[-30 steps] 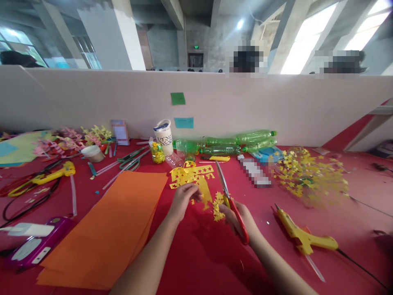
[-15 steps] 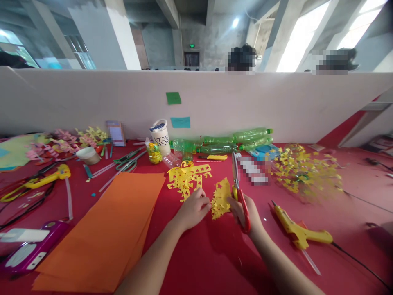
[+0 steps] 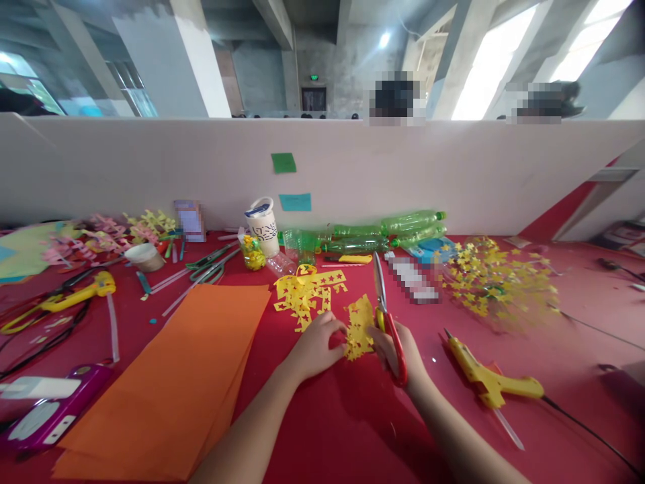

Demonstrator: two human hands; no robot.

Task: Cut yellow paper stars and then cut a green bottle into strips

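My right hand [image 3: 398, 353] grips a pair of red-handled scissors [image 3: 390, 323], blades pointing up and away. Its fingertips are at the right edge of a yellow paper piece [image 3: 360, 312]. Small yellow stars [image 3: 357, 346] are heaped on the near part of that paper. My left hand [image 3: 322, 341] is at the left side of the stars, with thumb and forefinger curved and a gap between them. Whether its fingertips touch a star is too small to tell. Behind it lie yellow paper strips [image 3: 302, 292] with star-shaped holes.
Orange sheets [image 3: 166, 383] lie on the left. A yellow glue gun [image 3: 491, 376] with a cord rests at right, below a bunch of yellow stars [image 3: 496, 282]. Green plastic bottles [image 3: 413, 222], a white cup [image 3: 263, 225] and a yellow cutter [image 3: 355, 259] are at the back.
My right hand and the scissors have shifted slightly left, with the blades tilting left. The thumb and forefinger of my left hand have spread and come nearer the stars.
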